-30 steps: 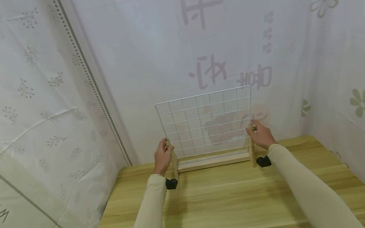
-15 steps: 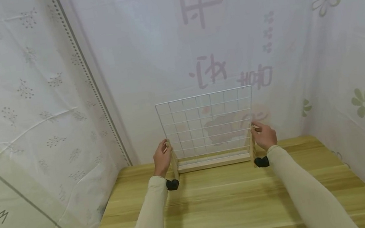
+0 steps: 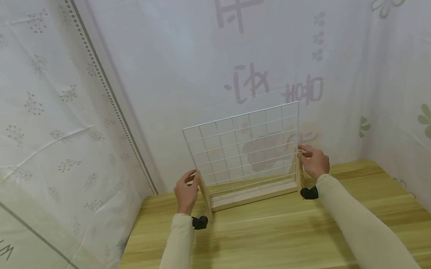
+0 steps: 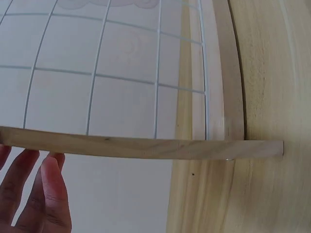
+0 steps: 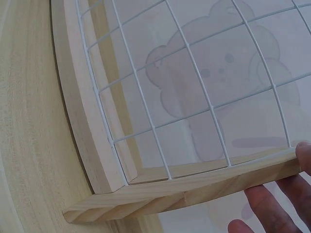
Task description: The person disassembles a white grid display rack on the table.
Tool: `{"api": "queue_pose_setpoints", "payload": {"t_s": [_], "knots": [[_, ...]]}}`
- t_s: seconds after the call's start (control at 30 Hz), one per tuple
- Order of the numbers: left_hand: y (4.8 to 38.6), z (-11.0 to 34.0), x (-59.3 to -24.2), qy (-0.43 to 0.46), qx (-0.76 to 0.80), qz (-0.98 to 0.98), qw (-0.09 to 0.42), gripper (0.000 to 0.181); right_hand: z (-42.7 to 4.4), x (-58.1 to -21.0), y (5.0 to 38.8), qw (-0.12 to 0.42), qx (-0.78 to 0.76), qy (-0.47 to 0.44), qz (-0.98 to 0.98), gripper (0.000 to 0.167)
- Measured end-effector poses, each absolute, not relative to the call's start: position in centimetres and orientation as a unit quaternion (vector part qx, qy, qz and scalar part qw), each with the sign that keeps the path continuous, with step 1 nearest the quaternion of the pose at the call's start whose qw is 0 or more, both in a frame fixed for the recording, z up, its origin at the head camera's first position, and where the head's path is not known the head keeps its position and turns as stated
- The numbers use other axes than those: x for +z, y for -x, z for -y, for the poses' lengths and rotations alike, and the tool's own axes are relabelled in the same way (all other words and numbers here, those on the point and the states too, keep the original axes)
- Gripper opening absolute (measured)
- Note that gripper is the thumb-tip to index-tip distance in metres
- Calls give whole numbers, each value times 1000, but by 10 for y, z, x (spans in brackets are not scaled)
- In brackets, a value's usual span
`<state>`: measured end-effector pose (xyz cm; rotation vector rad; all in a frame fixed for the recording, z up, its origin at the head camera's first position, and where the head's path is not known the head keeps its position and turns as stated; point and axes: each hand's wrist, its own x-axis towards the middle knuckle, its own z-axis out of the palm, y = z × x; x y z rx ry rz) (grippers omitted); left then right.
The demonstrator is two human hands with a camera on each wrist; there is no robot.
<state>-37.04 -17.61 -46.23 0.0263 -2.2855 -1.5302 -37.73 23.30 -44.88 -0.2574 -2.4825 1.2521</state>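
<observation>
A white wire grid panel [image 3: 245, 146] stands upright in a pale wooden base [image 3: 254, 197] with a wooden side post at each end. My left hand [image 3: 186, 193] is at the left post [image 4: 146, 148]; in the left wrist view its fingertips [image 4: 53, 177] touch the post's outer face, with no finger visible on the grid side. My right hand [image 3: 315, 162] pinches the upper part of the right post [image 5: 194, 187]. In the right wrist view one digit lies over the post's edge and others lie beneath it.
The rack stands on a wood-grain table [image 3: 263, 246] near its back edge. White printed curtains [image 3: 190, 65] hang behind and on both sides. Black wrist pieces [image 3: 200, 222] sit below both hands.
The rack's left end has swung toward me, so the base now slants. My left hand has shifted outward and nearer, its fingers loosening from the post. The right hand has barely moved.
</observation>
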Motion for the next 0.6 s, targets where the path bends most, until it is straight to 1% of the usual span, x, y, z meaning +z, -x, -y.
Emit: {"api": "queue_pose_setpoints", "payload": {"t_s": [0.3,0.6], "knots": [[358,185,-461,7,-537,824,178,33,-226,-445,374,158,434,90,883,42],[336,192,-466,29,-543,820,180,30,-219,-445,371,155,422,87,889,42]]}}
